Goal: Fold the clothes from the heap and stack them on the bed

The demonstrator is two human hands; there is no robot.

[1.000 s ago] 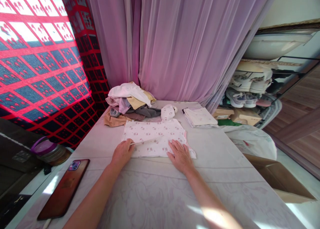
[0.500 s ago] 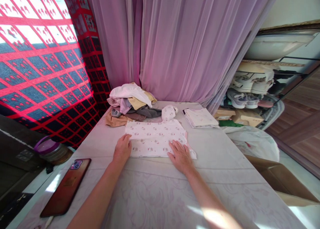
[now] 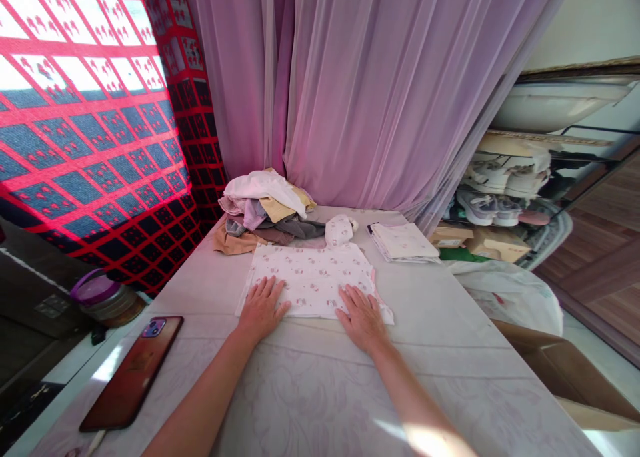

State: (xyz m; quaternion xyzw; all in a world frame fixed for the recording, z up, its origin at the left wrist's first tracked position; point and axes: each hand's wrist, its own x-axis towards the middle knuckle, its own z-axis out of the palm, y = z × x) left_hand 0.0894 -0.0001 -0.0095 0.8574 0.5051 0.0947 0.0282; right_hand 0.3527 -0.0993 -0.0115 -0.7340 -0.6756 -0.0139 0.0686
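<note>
A white printed garment (image 3: 310,270) lies flat on the pale tablecloth (image 3: 310,377). My left hand (image 3: 263,310) rests palm down on its near left part, fingers spread. On the near right part lies my right hand (image 3: 364,316), also flat with its fingers out. Just behind the garment is a small bundled piece in a similar print (image 3: 340,230). A heap of mixed clothes (image 3: 270,207) sits at the back left. Folded light cloths (image 3: 404,242) are stacked at the back right.
A phone (image 3: 133,374) with a cable lies at the table's left edge. A purple-lidded jar (image 3: 105,297) stands left of it, off the table. Purple curtains (image 3: 380,97) hang behind. To the right are a shoe rack (image 3: 490,207) and an open cardboard box (image 3: 565,370).
My left hand has shifted right and flattened, its fingers now spread over the garment. The garment's left side reaches further out. My right hand stays in nearly the same place.
</note>
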